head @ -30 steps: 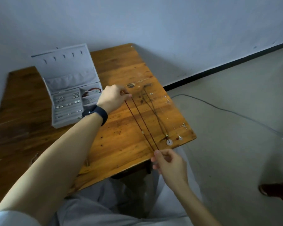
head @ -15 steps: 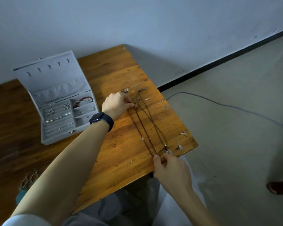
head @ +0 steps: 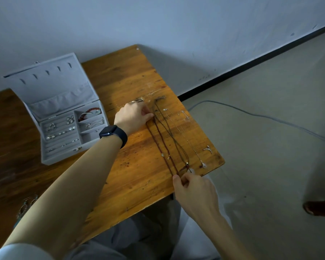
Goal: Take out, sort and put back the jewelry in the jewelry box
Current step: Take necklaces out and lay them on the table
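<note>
A grey jewelry box stands open on the wooden table, with rings and earrings in its slots and a red bracelet in a back compartment. A red cord necklace lies stretched out on the table's right part. My left hand pinches its far end. My right hand pinches its near end at the table's edge. Beside it lie a dark cord necklace with a pendant and a thin silver chain.
A small silver pendant lies near the table's right corner. Several earrings sit at the near left edge. A grey cable runs over the floor on the right. The wall is close behind the table.
The view has shifted and the box now sits further left. Both hands keep the red cord necklace taut; my right hand has come up to the table's edge.
</note>
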Action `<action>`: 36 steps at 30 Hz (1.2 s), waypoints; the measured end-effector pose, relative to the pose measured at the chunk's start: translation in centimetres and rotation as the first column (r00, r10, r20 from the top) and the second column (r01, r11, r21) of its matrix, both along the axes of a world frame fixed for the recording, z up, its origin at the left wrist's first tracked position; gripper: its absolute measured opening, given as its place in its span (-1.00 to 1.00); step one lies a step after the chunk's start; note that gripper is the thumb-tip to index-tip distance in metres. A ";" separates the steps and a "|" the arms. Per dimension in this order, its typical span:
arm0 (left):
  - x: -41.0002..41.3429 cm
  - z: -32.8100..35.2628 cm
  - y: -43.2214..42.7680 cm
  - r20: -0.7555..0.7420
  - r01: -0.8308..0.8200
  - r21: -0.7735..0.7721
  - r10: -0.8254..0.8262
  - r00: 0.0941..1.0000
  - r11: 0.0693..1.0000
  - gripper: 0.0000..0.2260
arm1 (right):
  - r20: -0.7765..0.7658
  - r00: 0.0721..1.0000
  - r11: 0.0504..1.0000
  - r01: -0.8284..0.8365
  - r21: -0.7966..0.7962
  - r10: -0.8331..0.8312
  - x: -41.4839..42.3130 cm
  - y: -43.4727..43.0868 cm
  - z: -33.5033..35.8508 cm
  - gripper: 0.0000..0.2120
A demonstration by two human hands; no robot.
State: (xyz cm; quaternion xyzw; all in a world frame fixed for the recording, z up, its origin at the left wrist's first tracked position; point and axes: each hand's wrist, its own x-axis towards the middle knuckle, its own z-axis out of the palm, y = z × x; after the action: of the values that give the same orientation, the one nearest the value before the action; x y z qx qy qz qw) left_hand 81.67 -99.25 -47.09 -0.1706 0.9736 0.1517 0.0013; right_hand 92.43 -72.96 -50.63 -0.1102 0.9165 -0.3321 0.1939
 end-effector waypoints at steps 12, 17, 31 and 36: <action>5.7 -1.3 3.2 -0.035 0.161 -0.164 -0.169 0.985 0.973 -0.61 | -0.490 0.843 0.962 -0.272 -0.034 0.222 1.3 2.2 -1.4 -0.70; 6.5 -2.1 4.2 0.025 0.124 -0.093 -0.122 0.992 0.988 -0.54 | -0.527 0.769 0.931 -0.321 0.173 0.363 2.6 2.2 -1.3 -0.59; 5.8 -1.2 3.8 0.097 0.091 -0.080 -0.083 0.992 0.993 -0.54 | -0.431 0.802 0.911 -0.365 0.195 0.413 2.9 3.1 -1.8 -0.49; 5.6 -0.9 3.9 0.133 0.099 -0.079 -0.088 0.987 0.992 -0.53 | -0.418 0.806 0.909 -0.374 0.186 0.418 2.9 3.2 -1.8 -0.48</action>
State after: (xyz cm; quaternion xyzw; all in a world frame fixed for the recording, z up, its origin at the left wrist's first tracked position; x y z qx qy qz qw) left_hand 87.25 -95.40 -47.98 -0.1342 0.9840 0.0981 0.0644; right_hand 95.30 -69.79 -52.41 -0.3632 0.9074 -0.2060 0.0470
